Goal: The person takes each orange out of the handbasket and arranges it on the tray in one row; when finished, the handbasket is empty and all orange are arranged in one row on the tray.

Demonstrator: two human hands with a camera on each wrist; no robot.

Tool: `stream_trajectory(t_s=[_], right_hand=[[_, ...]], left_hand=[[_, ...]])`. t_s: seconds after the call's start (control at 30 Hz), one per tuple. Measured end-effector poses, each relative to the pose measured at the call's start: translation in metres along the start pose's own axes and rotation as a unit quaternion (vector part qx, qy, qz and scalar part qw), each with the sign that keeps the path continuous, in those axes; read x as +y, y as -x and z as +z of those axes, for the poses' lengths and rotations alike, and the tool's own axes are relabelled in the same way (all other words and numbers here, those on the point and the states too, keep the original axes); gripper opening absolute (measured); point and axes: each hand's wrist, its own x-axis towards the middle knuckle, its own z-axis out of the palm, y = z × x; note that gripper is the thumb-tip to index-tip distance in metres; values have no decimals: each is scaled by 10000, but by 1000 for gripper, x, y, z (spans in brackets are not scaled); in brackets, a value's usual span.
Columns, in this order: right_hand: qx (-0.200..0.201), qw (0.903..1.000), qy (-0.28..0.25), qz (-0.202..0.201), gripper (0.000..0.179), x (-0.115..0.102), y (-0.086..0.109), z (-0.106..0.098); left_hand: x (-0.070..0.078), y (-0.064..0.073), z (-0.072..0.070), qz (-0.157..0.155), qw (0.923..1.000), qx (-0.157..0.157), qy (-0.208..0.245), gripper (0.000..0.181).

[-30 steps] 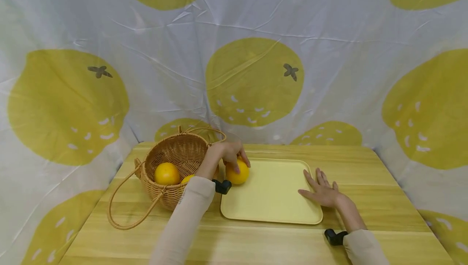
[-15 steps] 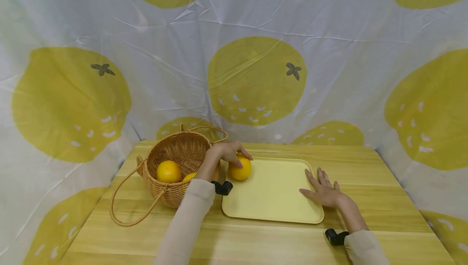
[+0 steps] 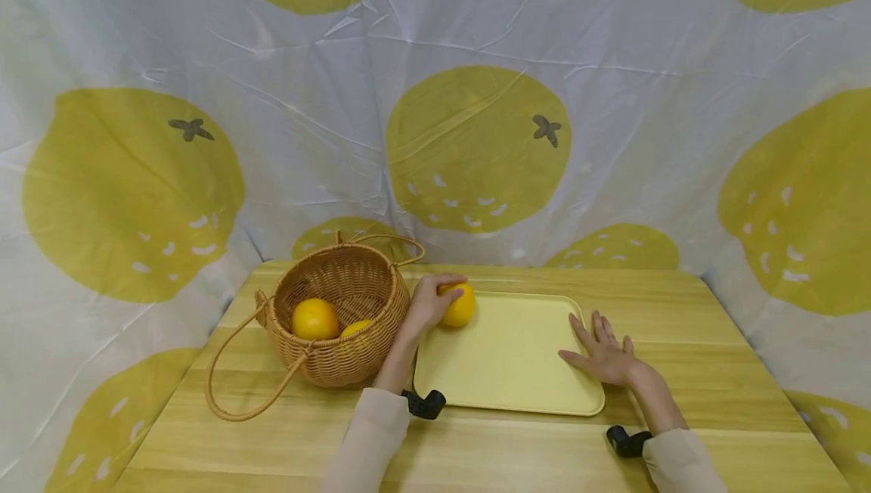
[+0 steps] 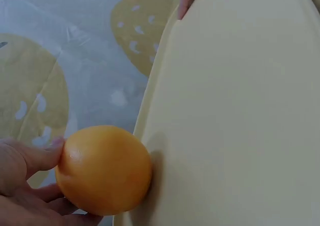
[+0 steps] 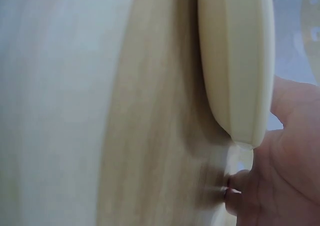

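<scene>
My left hand (image 3: pixel 429 305) grips an orange (image 3: pixel 460 307) over the far left corner of a pale yellow tray (image 3: pixel 510 357). In the left wrist view the thumb presses one side of the orange (image 4: pixel 105 171), with the fingers curled round beneath it, and its shadow falls on the tray floor close by. My right hand (image 3: pixel 605 357) lies with spread, straight fingers over the tray's right edge. From the right wrist, the palm (image 5: pixel 295 156) shows right beside the tray's rim (image 5: pixel 245 65).
Left of the tray stands a round wicker basket (image 3: pixel 367 357) holding an orange (image 3: pixel 314 319) and a second, partly hidden orange (image 3: pixel 356 327). One basket handle (image 3: pixel 224 395) droops onto the wooden table (image 3: pixel 503 455). A lemon-print cloth (image 3: pixel 612 137) hangs behind the table.
My left hand has carried the orange a little right and toward the tray's far left corner, and its forearm has swung clear of the basket's opening. The right hand stays at the tray's edge.
</scene>
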Motion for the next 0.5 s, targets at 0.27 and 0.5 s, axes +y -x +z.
stream_trajectory(t_s=[0.27,0.5], right_hand=[[25,10000,-50,-12,90,-2,1,-1],[14,10000,-28,6,91,0,0,0]], left_hand=[[-15,14,7,-134,9998,172,9,48],[-19,22,8,42,9992,375,-139,52]])
